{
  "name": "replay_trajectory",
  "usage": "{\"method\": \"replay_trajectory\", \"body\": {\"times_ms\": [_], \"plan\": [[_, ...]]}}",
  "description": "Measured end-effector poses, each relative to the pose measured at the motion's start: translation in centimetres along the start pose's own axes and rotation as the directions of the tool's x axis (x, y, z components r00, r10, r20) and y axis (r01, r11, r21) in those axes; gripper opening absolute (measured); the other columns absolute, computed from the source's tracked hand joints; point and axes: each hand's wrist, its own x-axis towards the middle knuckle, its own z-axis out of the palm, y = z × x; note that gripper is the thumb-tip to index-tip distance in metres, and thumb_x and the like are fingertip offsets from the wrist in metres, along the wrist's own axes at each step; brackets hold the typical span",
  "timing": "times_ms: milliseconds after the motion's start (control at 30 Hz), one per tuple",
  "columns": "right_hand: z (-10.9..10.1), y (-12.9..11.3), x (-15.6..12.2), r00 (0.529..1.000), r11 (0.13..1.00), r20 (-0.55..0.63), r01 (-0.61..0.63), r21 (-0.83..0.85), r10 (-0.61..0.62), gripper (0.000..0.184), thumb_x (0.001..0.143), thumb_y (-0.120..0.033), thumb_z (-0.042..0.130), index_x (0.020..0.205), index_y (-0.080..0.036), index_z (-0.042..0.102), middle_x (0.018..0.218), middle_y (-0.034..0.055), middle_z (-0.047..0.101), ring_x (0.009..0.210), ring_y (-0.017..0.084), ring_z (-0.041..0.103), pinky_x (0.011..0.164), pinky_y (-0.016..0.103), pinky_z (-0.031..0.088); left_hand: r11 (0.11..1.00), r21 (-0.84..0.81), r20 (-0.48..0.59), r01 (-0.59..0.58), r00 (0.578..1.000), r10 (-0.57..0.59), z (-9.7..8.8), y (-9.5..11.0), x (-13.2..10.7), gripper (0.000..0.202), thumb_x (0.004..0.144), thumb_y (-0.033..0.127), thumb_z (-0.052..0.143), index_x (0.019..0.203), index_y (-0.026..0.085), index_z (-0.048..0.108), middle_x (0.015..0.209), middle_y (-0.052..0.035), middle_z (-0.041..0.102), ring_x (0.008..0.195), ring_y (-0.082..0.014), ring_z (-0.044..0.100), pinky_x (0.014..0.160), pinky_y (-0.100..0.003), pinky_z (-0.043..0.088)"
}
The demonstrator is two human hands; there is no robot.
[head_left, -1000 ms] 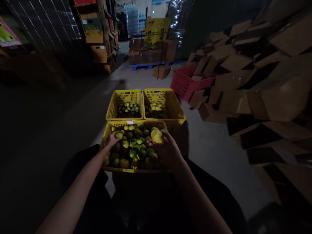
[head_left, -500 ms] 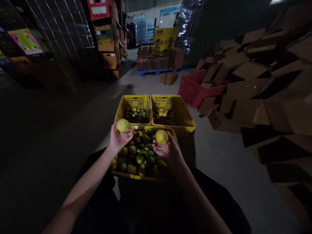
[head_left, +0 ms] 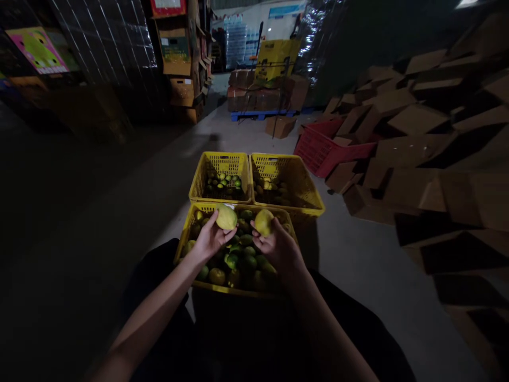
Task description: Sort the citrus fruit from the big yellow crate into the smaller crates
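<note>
In the head view, my left hand (head_left: 212, 239) is closed around a yellow lemon (head_left: 227, 217), with the fruit raised at its fingertips. My right hand (head_left: 276, 244) grips a second yellow lemon (head_left: 263, 222) a short way to the right. Both hands are above the near yellow crate (head_left: 234, 291), which is filled with many green and yellow lemons (head_left: 231, 260). Beyond it stand two more yellow crates side by side. The far left crate (head_left: 194, 180) has several greenish fruits at its bottom, and the far right crate (head_left: 310, 191) has several yellower ones.
On the right, a red crate (head_left: 318, 146) leans among a large heap of cardboard boxes (head_left: 413, 148). Farther back are a blue pallet (head_left: 258, 114) loaded with cartons and a lone cardboard box (head_left: 280, 126) on the floor. Stacked cartons (head_left: 181, 90) stand at back left.
My left hand has moved right with its lemon, closer to the other one, and the lemon has turned. My right hand stays nearly in place, its lemon turned slightly. The view has shifted a little.
</note>
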Motion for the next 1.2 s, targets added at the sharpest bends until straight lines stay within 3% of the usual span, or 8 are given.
{"method": "replay_trajectory", "body": {"times_ms": [133, 333, 500, 600, 733, 900, 1067, 1200], "plan": [[-0.3, 1.0, 0.3, 0.97, 0.931, 0.061, 0.244, -0.273, -0.236, 0.027, 0.063, -0.029, 0.08, 0.085, -0.028, 0.066, 0.1, -0.0005, 0.072, 0.096, 0.017, 0.066, 0.082, 0.026, 0.053, 0.995, 0.071, 0.043, -0.075, 0.996, 0.072, -0.2, 0.0, 0.2, 0.022, 0.088, 0.027, 0.061, 0.106, 0.015, 0.062, 0.098, -0.0051, 0.072, 0.088, -0.0161, 0.07, 0.089, -0.032, 0.055], [-0.1, 0.9, 0.2, 0.977, 0.939, 0.093, 0.212, -0.272, -0.193, 0.035, 0.063, -0.04, 0.082, 0.09, -0.023, 0.069, 0.096, 0.0046, 0.074, 0.094, 0.021, 0.068, 0.086, 0.031, 0.053, 0.955, 0.233, 0.019, -0.183, 0.983, 0.184, -0.7, 0.4, 0.1, 0.023, 0.078, 0.03, 0.073, 0.096, 0.016, 0.067, 0.089, -0.0038, 0.073, 0.086, -0.0164, 0.069, 0.089, -0.034, 0.055], [0.3, 1.0, 0.0, 0.965, 0.882, 0.055, 0.257, -0.394, -0.257, 0.045, 0.054, -0.037, 0.086, 0.093, -0.021, 0.07, 0.091, 0.0049, 0.074, 0.086, 0.022, 0.069, 0.08, 0.033, 0.055, 0.857, 0.448, 0.115, -0.254, 0.967, 0.226, -0.6, 0.3, -0.5, 0.047, 0.065, 0.035, 0.082, 0.107, 0.019, 0.067, 0.104, -0.0057, 0.071, 0.096, -0.0206, 0.067, 0.086, -0.032, 0.054], [0.8, 0.9, -0.1, 0.93, 0.8, 0.086, 0.351, -0.486, -0.356, 0.054, 0.052, -0.036, 0.087, 0.101, -0.02, 0.07, 0.095, 0.0067, 0.074, 0.088, 0.024, 0.069, 0.082, 0.036, 0.055, 0.691, 0.611, 0.202, -0.385, 0.921, 0.334, -0.9, -0.1, -0.6, 0.061, 0.059, 0.032, 0.086, 0.113, 0.019, 0.063, 0.111, -0.0068, 0.068, 0.104, -0.0226, 0.063, 0.093, -0.033, 0.05], [0.7, 1.0, 0.0, 0.799, 0.532, 0.206, 0.544, -0.648, -0.566, 0.053, 0.054, -0.038, 0.087, 0.101, -0.02, 0.071, 0.104, 0.008, 0.069, 0.093, 0.024, 0.067, 0.083, 0.037, 0.057, 0.287, 0.742, 0.421, -0.605, 0.755, 0.503, -1.7, -0.5, -0.3, 0.068, 0.059, 0.033, 0.086, 0.119, 0.02, 0.057, 0.12, -0.0101, 0.062, 0.113, -0.0257, 0.058, 0.1, -0.041, 0.046], [0.1, 1.4, 0.0, 0.648, 0.203, 0.384, 0.643, -0.738, -0.658, 0.043, 0.069, -0.038, 0.08, 0.108, -0.022, 0.069, 0.107, 0.0093, 0.065, 0.096, 0.025, 0.066, 0.082, 0.039, 0.059, -0.165, 0.757, 0.614, -0.633, 0.599, 0.514, -1.9, 0.1, -0.9, 0.057, 0.072, 0.03, 0.078, 0.124, 0.024, 0.055, 0.123, -0.0106, 0.059, 0.115, -0.0251, 0.057, 0.101, -0.043, 0.045], [0.4, 1.6, -0.4, 0.556, -0.014, 0.484, 0.647, -0.762, -0.676, 0.037, 0.078, -0.034, 0.072, 0.113, -0.023, 0.068, 0.109, 0.0092, 0.064, 0.098, 0.025, 0.065, 0.083, 0.04, 0.059, -0.327, 0.706, 0.693, -0.629, 0.514, 0.506, -2.4, 0.5, -1.2, 0.052, 0.082, 0.028, 0.068, 0.132, 0.026, 0.052, 0.127, -0.0105, 0.06, 0.119, -0.0241, 0.055, 0.102, -0.041, 0.044], [1.1, 1.5, -0.8, 0.551, -0.047, 0.482, 0.623, -0.78, -0.681, 0.036, 0.078, -0.034, 0.071, 0.112, -0.025, 0.069, 0.108, 0.009, 0.065, 0.099, 0.026, 0.064, 0.089, 0.04, 0.055, -0.228, 0.736, 0.644, -0.638, 0.554, 0.527, -2.4, 0.6, -1.4, 0.048, 0.082, 0.029, 0.068, 0.129, 0.028, 0.057, 0.13, -0.0093, 0.06, 0.123, -0.0257, 0.053, 0.106, -0.042, 0.04]]}}
